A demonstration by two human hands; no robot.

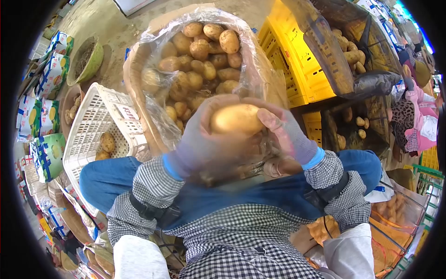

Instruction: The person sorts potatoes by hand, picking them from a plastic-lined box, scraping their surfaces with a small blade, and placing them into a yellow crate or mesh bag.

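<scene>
Cartons, printed green-and-white cardboard (pixel 46 153), stacked along the 9 o'clock edge. Next in: white perforated plastic crate (pixel 95 123), tilted, a few loose potatoes (pixel 106 144) on its floor. Green round bowl (pixel 88 58) sits at 10 o'clock on the concrete.

Centre top, 12 o'clock: clear plastic bag lining a brown cardboard box (pixel 253 65), heaped with pale yellow-brown potatoes (pixel 200 60).

Centre: one smooth oval yellow potato (pixel 237 119) held up just in front of the box, between both hands. Long axis runs roughly 9-to-3, slight tilt. Left hand (pixel 202 139), grey knit glove with blue cuff, cups it from 8 o'clock, fingers wrapped under and behind, closed on it. Right hand (pixel 288 135), same glove, pinches the 3 o'clock end, fingers curled over the top edge, also gripping. Left hand carries more of the contact; right only has the end. Frame is motion-blurred around the gloves, so exact finger placement is unclear. Both forearms in checked sleeves, elbows low, wrists angled in toward each other, over blue-trousered knees.

Right, 2 o'clock: yellow slatted plastic crates (pixel 297 65), then a dark crate with more potatoes (pixel 353 53). At 3 o'clock another person in pink clothing (pixel 420 111). At 4-5 o'clock, orange mesh sacks of potatoes (pixel 390 218).
</scene>
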